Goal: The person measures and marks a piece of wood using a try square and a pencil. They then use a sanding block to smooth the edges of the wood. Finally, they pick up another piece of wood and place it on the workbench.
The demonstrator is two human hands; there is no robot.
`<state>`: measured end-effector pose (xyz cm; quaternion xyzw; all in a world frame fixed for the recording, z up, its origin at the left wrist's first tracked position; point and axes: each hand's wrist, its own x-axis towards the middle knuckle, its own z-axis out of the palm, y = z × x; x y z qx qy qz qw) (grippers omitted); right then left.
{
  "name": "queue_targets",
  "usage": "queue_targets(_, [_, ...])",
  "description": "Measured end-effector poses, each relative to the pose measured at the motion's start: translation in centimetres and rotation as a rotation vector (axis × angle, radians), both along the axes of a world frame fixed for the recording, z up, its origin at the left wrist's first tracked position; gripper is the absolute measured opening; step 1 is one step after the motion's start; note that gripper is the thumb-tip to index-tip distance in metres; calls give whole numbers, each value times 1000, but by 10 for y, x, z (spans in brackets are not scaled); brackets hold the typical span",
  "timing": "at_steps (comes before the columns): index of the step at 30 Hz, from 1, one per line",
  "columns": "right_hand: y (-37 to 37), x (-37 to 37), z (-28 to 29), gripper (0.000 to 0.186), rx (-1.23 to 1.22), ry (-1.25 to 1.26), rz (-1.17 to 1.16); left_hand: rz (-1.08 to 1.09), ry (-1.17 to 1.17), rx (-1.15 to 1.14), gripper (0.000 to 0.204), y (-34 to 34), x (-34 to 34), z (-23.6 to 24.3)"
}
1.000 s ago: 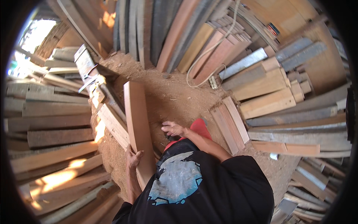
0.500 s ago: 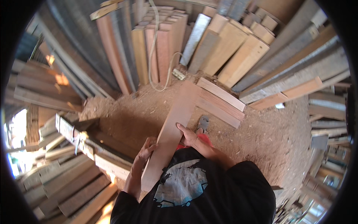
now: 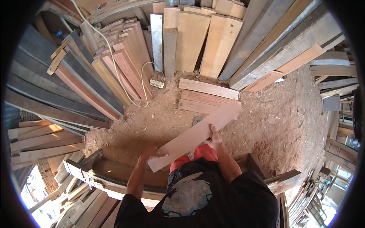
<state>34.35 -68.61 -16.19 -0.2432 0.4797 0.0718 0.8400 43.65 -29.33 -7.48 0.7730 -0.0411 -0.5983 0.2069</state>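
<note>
A flat, pale reddish-brown wooden board (image 3: 186,138) is held slantwise in front of me, its near end at the lower left and its far end at the upper right. My left hand (image 3: 152,153) grips it near the lower end, somewhat blurred, with fingers across the edge. Around the right-hand edge, about the middle, my right hand (image 3: 215,137) is closed with the thumb on top; its other fingers are mostly hidden underneath. Beyond the far end, several boards (image 3: 207,92) lie side by side on the ground, partly covered by the held one.
Upright planks (image 3: 192,41) lean along the far side. A white cable with a power strip (image 3: 156,83) lies on the dirt floor (image 3: 273,117). A low wooden bench or trough (image 3: 102,178) stands close by me at the left, and stacked timber (image 3: 45,142) is beyond it.
The board has swung clockwise, its far end moving right over the boards on the ground. Both hands stay on it. My view has turned left.
</note>
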Motion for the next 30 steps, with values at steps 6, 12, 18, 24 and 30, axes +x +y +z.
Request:
queue_targets(6, [-78,38,-22,68,47,-191,-209,-307,-171,13,106,-112,147,21])
queue_targets(12, [-143,94,-25,100,-170,570,248,-377,-751,98,101,-217,216,51])
queue_targets(18, [-136,-7,-94,44,-328,434,636,116,-477,-320,69,-194,111,-9])
queue_targets(24, [-111,-43,-71,33,-333,456,860,-83,-60,-250,61,-98,-76,-74])
queue_targets(30, [-111,6,-71,33,-520,269,882,483,-279,17,56,-48,-122,-117])
